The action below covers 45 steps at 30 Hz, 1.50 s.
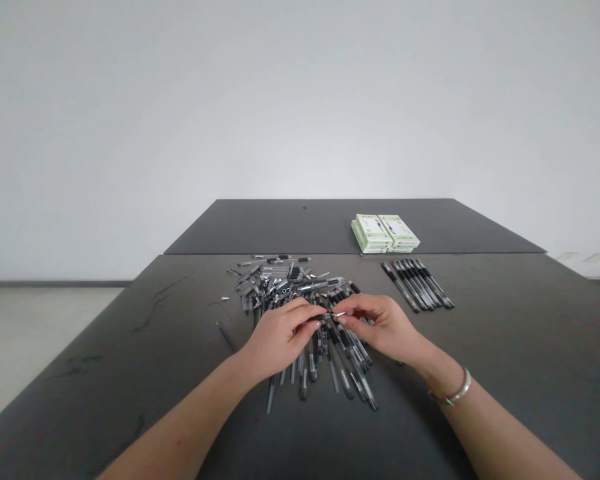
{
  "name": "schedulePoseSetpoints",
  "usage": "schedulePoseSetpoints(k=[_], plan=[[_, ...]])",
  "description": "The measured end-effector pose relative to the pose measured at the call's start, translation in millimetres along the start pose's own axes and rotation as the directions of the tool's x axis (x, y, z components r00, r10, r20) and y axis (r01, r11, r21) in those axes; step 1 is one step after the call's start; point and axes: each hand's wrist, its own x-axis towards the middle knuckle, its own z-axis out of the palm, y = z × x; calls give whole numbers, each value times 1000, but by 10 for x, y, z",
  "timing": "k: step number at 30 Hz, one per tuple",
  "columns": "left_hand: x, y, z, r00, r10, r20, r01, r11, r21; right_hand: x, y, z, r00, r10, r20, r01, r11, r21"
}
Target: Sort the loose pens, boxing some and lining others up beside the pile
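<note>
My left hand [280,339] and my right hand [381,327] meet above a large heap of dismantled black-and-clear pens and pen parts [290,283]. Between their fingertips they pinch a small, slim pen part with a silver tip [334,315]. Its full shape is partly hidden by my fingers. Both hands hang over the heap, and pen barrels fan out beneath them toward me. A single dark pen [226,336] lies apart, left of my left hand.
A neat row of several black pens [417,285] lies right of the heap. Behind it stand white-and-green boxes [385,233]. The dark grey table [130,320] has a seam across it and scuff marks at left. A silver bracelet [456,388] circles my right wrist.
</note>
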Motion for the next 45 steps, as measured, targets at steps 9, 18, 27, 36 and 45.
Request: schedulePoseSetpoints(k=[9, 18, 27, 36, 45], plan=[[-2, 13, 19, 999, 52, -15, -51, 997, 63, -3, -2, 40, 1000, -17, 3, 18, 998, -64], [-23, 4, 51, 991, 113, -68, -100, 980, 170, -24, 35, 65, 993, -119, -13, 113, 965, -237], [-20, 15, 84, 987, 144, -68, -124, 963, 241, -20, -4, 74, 992, -99, 75, 120, 927, -356], [-18, -2, 50, 987, 139, -84, -117, 967, 226, -28, -15, 52, 995, -81, 55, 92, 959, -267], [-19, 35, 54, 985, 155, -72, -134, 963, 232, -14, -43, 43, 990, -72, 119, 114, 912, -394]])
